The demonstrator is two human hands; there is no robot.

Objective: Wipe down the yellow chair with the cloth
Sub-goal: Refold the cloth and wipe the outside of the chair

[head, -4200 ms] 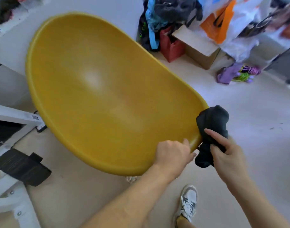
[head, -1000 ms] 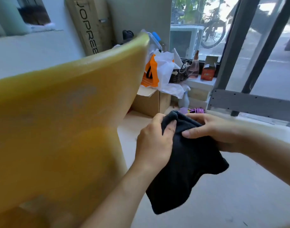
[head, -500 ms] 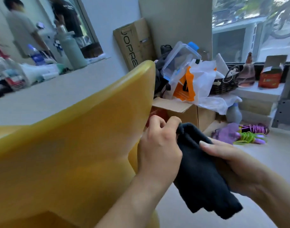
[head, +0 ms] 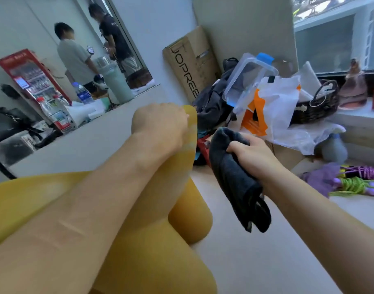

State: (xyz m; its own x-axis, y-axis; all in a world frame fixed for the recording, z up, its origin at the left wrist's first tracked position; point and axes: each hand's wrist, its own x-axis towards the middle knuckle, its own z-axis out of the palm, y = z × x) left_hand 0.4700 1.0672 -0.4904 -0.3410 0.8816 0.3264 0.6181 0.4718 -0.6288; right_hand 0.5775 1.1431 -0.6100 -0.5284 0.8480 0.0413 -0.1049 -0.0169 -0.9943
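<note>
Yellow chair [head: 188, 209] is filling the frame from 9 o'clock round to 6 o'clock, its narrow upper edge reaching just above centre at 12 o'clock. Your left hand [head: 158, 126] is curling over that top edge and gripping it; the fingertips are hiding behind the rim. Your right hand [head: 252, 153] is sitting at 3 o'clock, clear of the chair, bunching the dark cloth [head: 235, 179] in its grip while the loose end is hanging toward 5 o'clock. The two hands are working apart, each clamped on its own thing, and the cloth is not touching the yellow surface.

For the wipe, I am judging that you are best off steadying the shell with the left hand where it is gripping, and spreading the cloth flat under the right palm rather than dabbing with a dangling wad. Be starting at the top edge beside your left hand and drawing long overlapping strokes downward along the curve, pressing lightly so the chair is not tipping or turning away from you.

The shell's long axis is running from 7 o'clock up to 12 o'clock, seen nearly edge-on, its top pointing away from you toward the cardboard box [head: 192, 60] at 12 o'clock; a rounded bulge is showing on the side facing 3 o'clock, and which face of the chair that is I cannot tell
</note>
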